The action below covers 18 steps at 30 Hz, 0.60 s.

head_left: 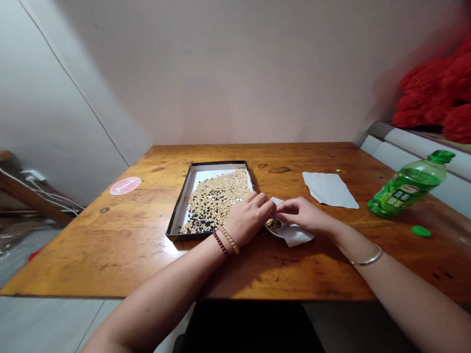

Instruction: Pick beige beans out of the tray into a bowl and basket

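Note:
My left hand (249,217) is over the near right edge of a shallow dark-rimmed box (174,222), fingers bent and pressed together. My right hand (305,214) meets it fingertip to fingertip in a pinch. Anything between the fingers is too small or hidden to make out. Just below the fingertips sits a small white dish holding yellow and dark beans (274,225), partly covered by my hands. A white sheet of paper (298,236) lies by the dish under my right hand. Loose yellow and dark beans (215,199) spread across the box's white bottom.
Another white paper (331,189) lies to the right on the wooden table (144,258). Beyond it stands a green drink bottle (408,188), uncapped or not I cannot tell, with a green cap (420,231) nearby. A pink round sticker (125,186) is at the left.

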{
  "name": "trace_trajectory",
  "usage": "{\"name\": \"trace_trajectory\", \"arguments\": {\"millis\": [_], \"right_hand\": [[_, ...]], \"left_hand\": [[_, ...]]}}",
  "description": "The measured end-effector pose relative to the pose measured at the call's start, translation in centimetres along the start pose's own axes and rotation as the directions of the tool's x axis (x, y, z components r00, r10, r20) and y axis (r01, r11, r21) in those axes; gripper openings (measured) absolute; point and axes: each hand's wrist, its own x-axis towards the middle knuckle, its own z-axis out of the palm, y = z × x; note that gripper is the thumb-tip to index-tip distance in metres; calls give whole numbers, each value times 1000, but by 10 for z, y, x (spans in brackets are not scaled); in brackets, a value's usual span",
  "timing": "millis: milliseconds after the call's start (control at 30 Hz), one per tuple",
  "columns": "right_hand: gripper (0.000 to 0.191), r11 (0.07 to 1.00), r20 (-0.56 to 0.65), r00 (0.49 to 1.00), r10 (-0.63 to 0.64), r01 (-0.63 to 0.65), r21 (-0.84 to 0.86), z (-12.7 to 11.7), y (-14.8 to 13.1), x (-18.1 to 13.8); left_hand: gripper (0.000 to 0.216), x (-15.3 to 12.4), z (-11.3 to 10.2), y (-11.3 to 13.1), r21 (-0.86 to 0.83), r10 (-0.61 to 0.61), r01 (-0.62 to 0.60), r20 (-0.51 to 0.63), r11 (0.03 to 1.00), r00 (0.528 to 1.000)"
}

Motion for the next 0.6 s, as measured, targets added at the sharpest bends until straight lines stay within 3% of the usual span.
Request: {"name": "trace_trajectory", "arguments": {"millis": [433, 600], "right_hand": [[26, 991, -49, 998, -38, 31, -130, 5, 0, 0], [22, 999, -138, 990, -11, 6, -36, 6, 5, 1]], "left_hand": [[23, 1, -7, 0, 13, -83, 82, 9, 997, 997], [11, -2, -5, -14, 115, -264, 265, -21, 958, 964]]}}
